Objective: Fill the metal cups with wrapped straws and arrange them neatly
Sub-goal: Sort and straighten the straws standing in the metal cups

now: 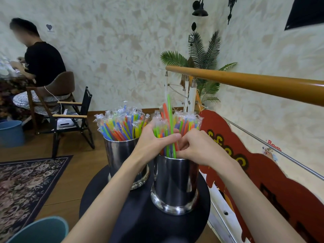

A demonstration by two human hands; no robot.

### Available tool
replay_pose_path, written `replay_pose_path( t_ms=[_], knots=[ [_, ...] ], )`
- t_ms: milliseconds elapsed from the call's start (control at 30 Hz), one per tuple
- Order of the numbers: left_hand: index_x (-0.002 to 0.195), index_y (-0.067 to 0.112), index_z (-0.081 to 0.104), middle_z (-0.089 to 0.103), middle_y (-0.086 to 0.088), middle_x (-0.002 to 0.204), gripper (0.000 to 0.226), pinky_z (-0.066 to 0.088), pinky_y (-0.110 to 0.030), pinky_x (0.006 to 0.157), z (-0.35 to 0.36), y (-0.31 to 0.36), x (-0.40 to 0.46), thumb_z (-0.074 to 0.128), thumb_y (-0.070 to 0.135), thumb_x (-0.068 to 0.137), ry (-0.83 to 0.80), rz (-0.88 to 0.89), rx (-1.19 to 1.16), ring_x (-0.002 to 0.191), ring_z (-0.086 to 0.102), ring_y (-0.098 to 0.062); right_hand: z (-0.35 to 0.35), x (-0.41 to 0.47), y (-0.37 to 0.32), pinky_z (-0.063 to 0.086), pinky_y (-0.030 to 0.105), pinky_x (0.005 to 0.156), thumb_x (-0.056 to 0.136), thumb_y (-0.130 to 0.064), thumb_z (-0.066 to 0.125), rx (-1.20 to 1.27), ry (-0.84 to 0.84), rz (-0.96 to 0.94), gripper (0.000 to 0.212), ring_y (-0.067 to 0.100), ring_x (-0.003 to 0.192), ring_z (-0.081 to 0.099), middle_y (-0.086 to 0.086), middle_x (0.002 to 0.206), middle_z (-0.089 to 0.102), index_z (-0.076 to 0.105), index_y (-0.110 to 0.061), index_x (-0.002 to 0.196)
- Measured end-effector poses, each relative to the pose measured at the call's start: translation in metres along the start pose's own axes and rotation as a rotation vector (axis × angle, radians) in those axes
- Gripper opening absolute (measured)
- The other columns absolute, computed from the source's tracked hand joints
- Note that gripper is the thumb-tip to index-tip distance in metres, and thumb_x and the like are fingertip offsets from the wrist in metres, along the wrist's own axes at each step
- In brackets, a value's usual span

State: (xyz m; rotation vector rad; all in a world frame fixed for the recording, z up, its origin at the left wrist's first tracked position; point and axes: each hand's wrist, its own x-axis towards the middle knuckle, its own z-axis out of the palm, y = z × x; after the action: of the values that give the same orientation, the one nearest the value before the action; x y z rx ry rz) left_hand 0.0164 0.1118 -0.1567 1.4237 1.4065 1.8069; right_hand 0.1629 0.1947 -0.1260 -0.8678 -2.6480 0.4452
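Two shiny metal cups stand on a round black table (140, 223). The left cup (121, 158) is packed with upright wrapped straws (122, 125) in mixed colours. The nearer right cup (175, 183) also holds a bundle of wrapped straws (185, 121); a green straw (169, 116) and an orange one stick up above the rest. My left hand (154, 142) wraps around the left side of that bundle just above the rim. My right hand (196, 146) pinches straws at the rim on the right side.
A wooden handrail (254, 83) and a red painted board (245, 172) run along the right. A person sits on a chair (57, 95) at the far left. A black folding chair, a patterned rug (26, 183), two blue buckets and a potted palm are around.
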Motion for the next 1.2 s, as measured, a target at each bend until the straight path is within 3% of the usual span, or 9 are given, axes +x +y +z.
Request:
replay_pose_path(
  t_ms=[133,233,333,433,533,667,800,967,1200],
  knots=[
    [0.109,0.016,0.065,0.079,0.000,0.097,0.036,0.059,-0.022,0.078,-0.002,-0.004,0.002,0.083,0.005,0.080,0.036,0.011,0.045,0.091,0.076,-0.015,-0.014,-0.005,0.009,0.046,0.009,0.057,0.078,-0.035,0.086,0.146,-0.055,-0.013,0.021,-0.006,0.070,0.065,-0.010,0.072,0.072,0.078,-0.023,0.093],
    [0.114,0.015,0.063,0.078,0.000,0.100,0.041,0.058,-0.021,0.078,-0.004,-0.005,0.002,0.082,0.004,0.080,-0.009,0.027,0.077,0.093,0.076,-0.016,-0.022,-0.008,0.017,0.050,0.016,0.069,0.083,-0.033,0.081,0.230,-0.032,-0.025,0.017,-0.005,0.075,0.066,-0.012,0.080,0.073,0.079,-0.025,0.098],
    [0.123,0.015,0.061,0.077,-0.002,0.106,0.051,0.057,-0.020,0.081,-0.003,-0.003,0.002,0.084,0.003,0.079,-0.071,0.048,0.110,0.098,0.075,-0.017,-0.023,-0.005,0.012,0.043,0.015,0.068,0.087,-0.043,0.073,0.315,0.275,-0.069,0.020,-0.011,0.077,0.060,-0.015,0.084,0.069,0.077,-0.030,0.101],
    [0.124,0.020,0.061,0.076,-0.004,0.110,0.054,0.057,-0.027,0.087,0.000,-0.002,0.003,0.085,0.004,0.078,-0.123,0.063,0.159,0.102,0.074,-0.020,-0.022,0.000,-0.007,0.044,0.010,0.070,0.095,-0.046,0.064,0.388,0.484,-0.205,0.044,-0.008,0.087,0.061,-0.014,0.108,0.066,0.061,-0.029,0.136],
    [0.127,0.020,0.061,0.074,-0.007,0.115,0.055,0.058,-0.039,0.094,0.001,-0.003,0.004,0.084,0.004,0.080,-0.161,0.071,0.173,0.106,0.072,-0.025,-0.016,0.008,-0.021,0.048,0.020,0.092,0.103,-0.037,0.055,0.295,0.482,-0.360,0.055,0.002,0.108,0.061,-0.004,0.136,0.057,0.040,-0.023,0.154],
    [0.117,0.013,0.064,0.075,-0.009,0.105,0.043,0.059,-0.039,0.087,-0.002,-0.002,0.004,0.086,0.009,0.079,-0.170,0.050,0.217,0.098,0.074,-0.025,-0.010,0.012,-0.022,0.049,0.030,0.100,0.105,-0.020,0.053,0.186,0.562,-0.389,0.037,0.013,0.116,0.062,0.002,0.129,0.066,0.058,-0.012,0.141],
    [0.116,0.015,0.065,0.074,-0.003,0.104,0.047,0.057,-0.033,0.085,-0.001,0.000,0.004,0.090,0.022,0.076,-0.129,0.087,0.285,0.097,0.072,-0.018,-0.009,0.007,-0.014,0.050,0.023,0.094,0.101,-0.012,0.059,0.124,0.548,-0.366,0.022,0.012,0.104,0.066,0.000,0.112,0.074,0.074,-0.012,0.117],
    [0.137,0.024,0.044,0.060,0.020,0.124,0.086,0.041,-0.007,0.095,0.001,0.002,-0.002,0.093,0.037,0.067,-0.006,0.157,0.374,0.118,0.055,0.009,-0.006,0.001,-0.005,0.047,0.023,0.081,0.095,-0.012,0.068,0.138,0.430,-0.295,0.014,0.010,0.087,0.057,-0.004,0.096,0.062,0.078,-0.013,0.105],
    [0.150,0.036,0.016,0.029,0.034,0.140,0.120,0.026,0.004,0.099,-0.003,0.004,-0.007,0.085,0.066,0.057,0.071,0.203,0.464,0.126,0.032,0.027,-0.003,-0.003,0.000,0.044,0.006,0.071,0.088,-0.012,0.077,0.307,0.457,-0.293,0.025,-0.003,0.082,0.062,-0.010,0.093,0.068,0.072,-0.018,0.111]
  ],
)
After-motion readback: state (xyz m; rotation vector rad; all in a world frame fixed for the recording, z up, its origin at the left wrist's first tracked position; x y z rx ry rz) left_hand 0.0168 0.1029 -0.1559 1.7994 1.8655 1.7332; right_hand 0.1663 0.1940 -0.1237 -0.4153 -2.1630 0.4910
